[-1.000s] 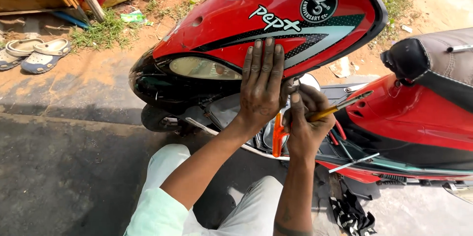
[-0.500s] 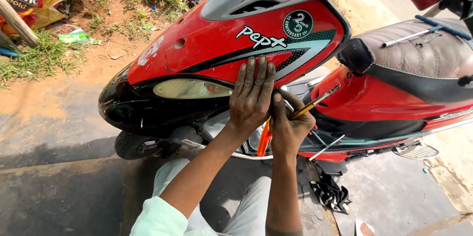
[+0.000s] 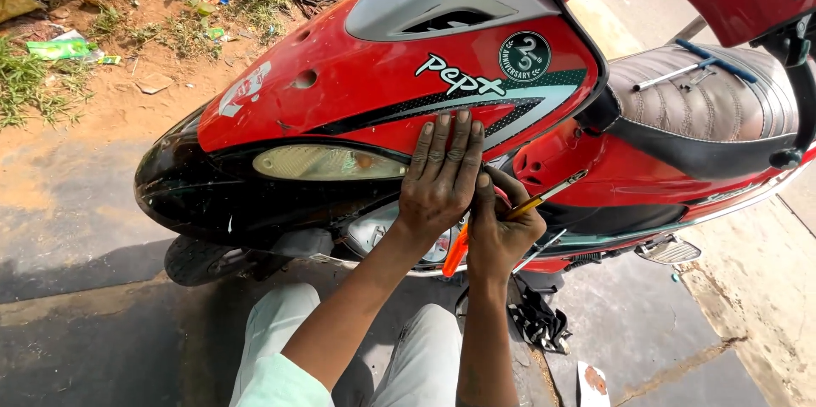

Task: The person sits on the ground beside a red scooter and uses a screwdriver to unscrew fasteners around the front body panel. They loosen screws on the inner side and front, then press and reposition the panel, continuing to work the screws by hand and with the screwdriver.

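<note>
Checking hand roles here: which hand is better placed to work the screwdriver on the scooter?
Right. The right hand already grips the screwdriver beside the red scooter panel, while the left hand lies flat on that panel, seemingly bracing it.

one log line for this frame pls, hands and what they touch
left hand: flat on red scooter panel | right hand: grips screwdriver by panel edge | seat: tools lying on it

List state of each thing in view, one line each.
Left hand: flat, fingers spread, pressed on the red panel.
Right hand: closed around a screwdriver.
Screwdriver: held, tilted, tip toward the scooter body.
Headlight: unlit.
Seat: down, tools lying on it.
Cloth: crumpled on the ground.
</note>
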